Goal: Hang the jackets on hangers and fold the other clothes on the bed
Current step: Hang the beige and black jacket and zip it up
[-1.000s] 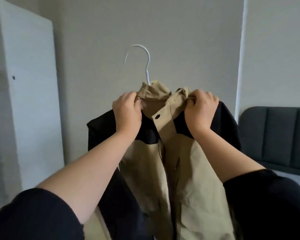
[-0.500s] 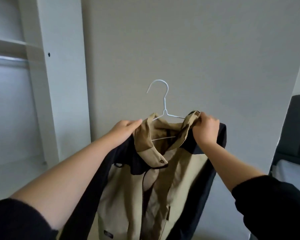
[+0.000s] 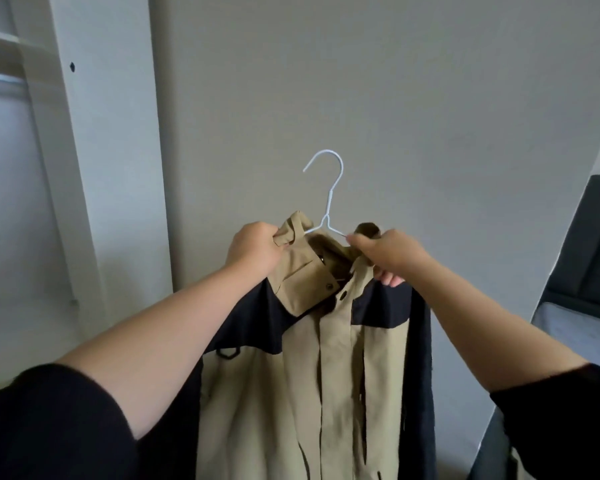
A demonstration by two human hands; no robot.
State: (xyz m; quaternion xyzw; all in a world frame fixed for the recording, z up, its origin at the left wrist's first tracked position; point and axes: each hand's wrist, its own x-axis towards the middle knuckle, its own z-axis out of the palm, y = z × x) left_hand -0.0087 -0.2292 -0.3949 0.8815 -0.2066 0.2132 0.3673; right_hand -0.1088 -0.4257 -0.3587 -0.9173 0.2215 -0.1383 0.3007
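Observation:
A tan and black jacket (image 3: 326,375) hangs in front of me on a white wire hanger (image 3: 330,192), whose hook sticks up above the collar. My left hand (image 3: 253,251) grips the left side of the tan collar. My right hand (image 3: 385,254) pinches the right side of the collar, its fingertips at the hanger's right arm. The jacket's front is closed and its black sleeves hang at both sides. The hanger's lower part is hidden inside the jacket.
A white wardrobe (image 3: 94,168) with an open compartment and a rail (image 3: 0,79) stands at the left. A plain grey wall (image 3: 395,98) is straight ahead. At the right edge are a dark padded headboard (image 3: 593,244) and a grey mattress (image 3: 575,323).
My view has turned left from the bed toward the wardrobe. My left hand has closed on the collar's left side, and the jacket front has come together.

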